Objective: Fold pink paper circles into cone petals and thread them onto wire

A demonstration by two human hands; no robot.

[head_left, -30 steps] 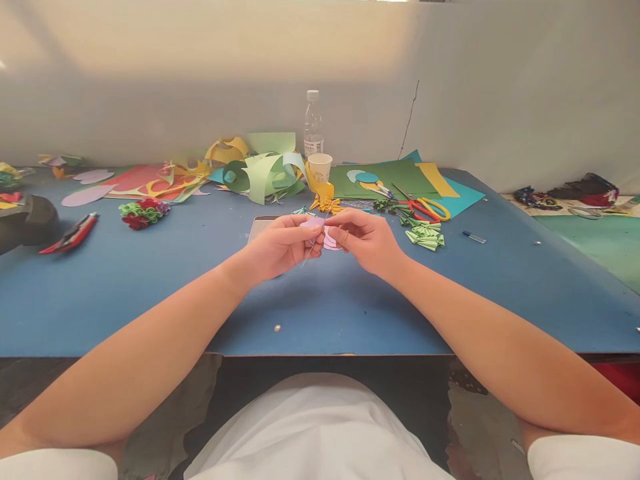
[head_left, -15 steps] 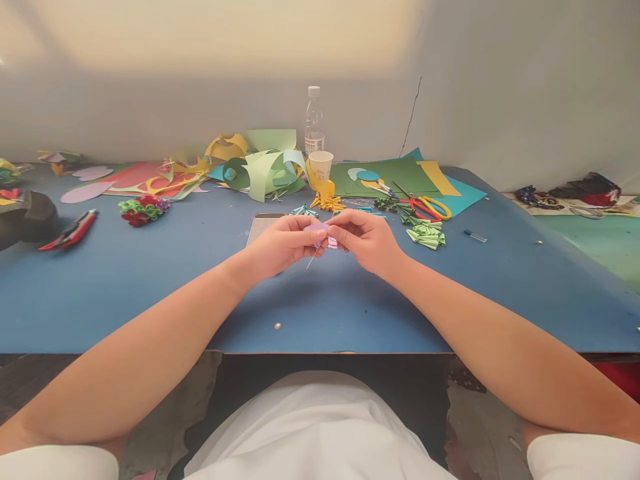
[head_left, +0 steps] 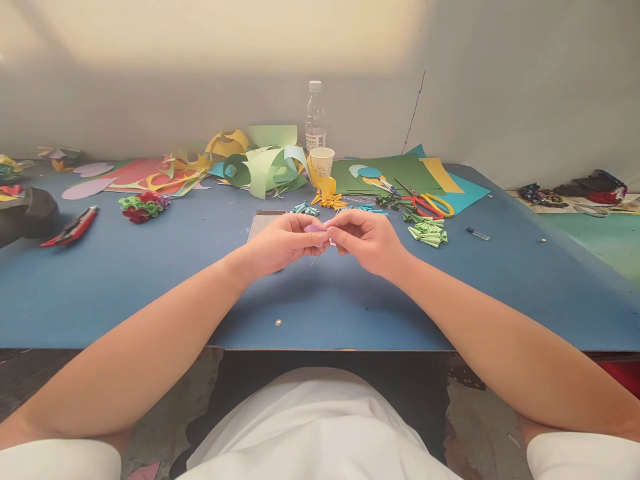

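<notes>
My left hand (head_left: 280,243) pinches a lilac piece of paper (head_left: 315,228) between thumb and fingers, above the middle of the blue table. Thumb and forefinger of my right hand (head_left: 367,239) close on the same paper from the other side; their tips meet those of the left hand. Out below the fingers slants a thin straight rod (head_left: 317,256), like a needle or wire. Fingers hide most of the paper and the rod's middle. Behind my left hand lies a flat phone-like object (head_left: 265,221), partly covered.
Rolled paper cones in yellow (head_left: 327,199) and green (head_left: 429,233) lie beyond my hands, near scissors (head_left: 435,205). A paper cup (head_left: 321,160) and plastic bottle (head_left: 315,120) stand behind. To the left are a paper flower cluster (head_left: 144,207) and a red cutter-like tool (head_left: 73,227).
Less of the lilac paper shows between my fingers, and it looks more folded or turned. The thin rod has shifted slightly right. My view has tilted a little.
</notes>
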